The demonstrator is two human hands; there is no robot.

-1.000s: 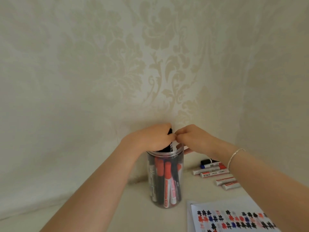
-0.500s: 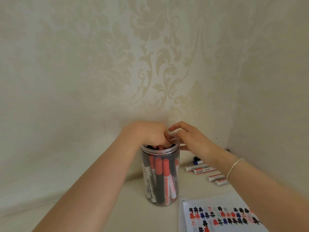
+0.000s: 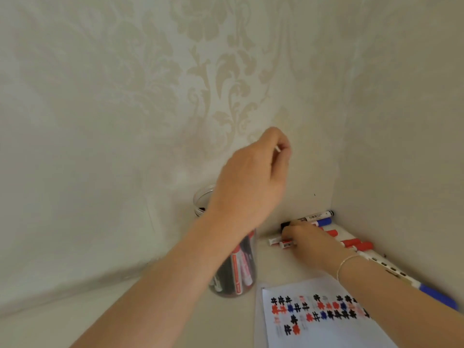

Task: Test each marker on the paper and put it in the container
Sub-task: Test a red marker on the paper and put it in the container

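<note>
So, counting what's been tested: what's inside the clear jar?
Upright red and black markers show through the clear plastic jar; the left forearm covers the rest.

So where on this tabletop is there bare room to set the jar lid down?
Bare tabletop lies left of the clear jar, out to the wall. A narrower strip runs between jar, paper and loose markers. The right corner is crowded: the markers lie there, the right hand is among them, and the paper fills the front.
</note>
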